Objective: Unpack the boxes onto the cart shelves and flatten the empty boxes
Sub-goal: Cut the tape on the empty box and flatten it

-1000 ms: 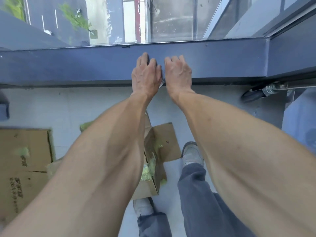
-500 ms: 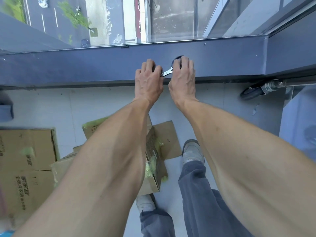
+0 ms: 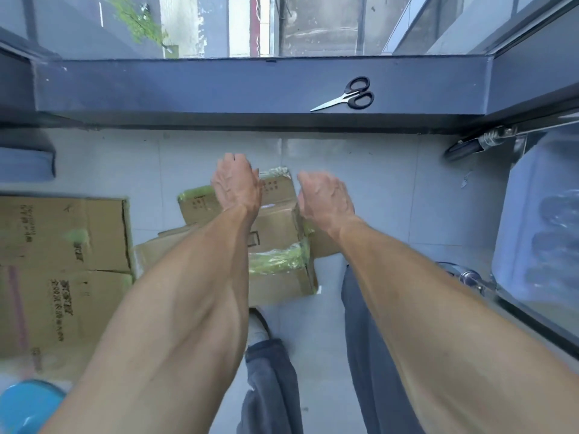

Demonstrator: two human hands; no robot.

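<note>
Head-camera footage looked steeply down at a pale tiled floor (image 3: 376, 195), with both bare forearms reaching away from the viewer toward twelve o'clock. At the centre lay a small cardboard box (image 3: 275, 233), its flaps spread and its seams wrapped in yellowish-green tape (image 3: 275, 261). The left hand (image 3: 236, 184) hovered over the far-left flap of that box, fingers straight and held together, gripping nothing; whether the fingertips touched the cardboard could not be told, since motion blur softened them. The right hand (image 3: 326, 198) hung just beside the box's three o'clock edge, fingers loosely curved downward (relaxed rather than clenched) and holding nothing, with a gap between the two hands. At nine o'clock a larger flattened box (image 3: 62, 261) lay on the floor, printed with dark lettering too blurred to read, its near edge close to the small box. Up at one o'clock, black-handled scissors (image 3: 347, 95) rested closed on a dark window ledge (image 3: 188, 86), well apart from both hands. At three o'clock part of a cart (image 3: 501, 277) showed, its metal frame and a caster (image 3: 463, 148) visible, with clear plastic bottles (image 3: 557, 233) lying on a shelf. A blue round object (image 3: 28, 405) sat at seven o'clock. Dark trouser legs (image 3: 272, 386) and a grey shoe (image 3: 258, 327) showed at six o'clock.
</note>
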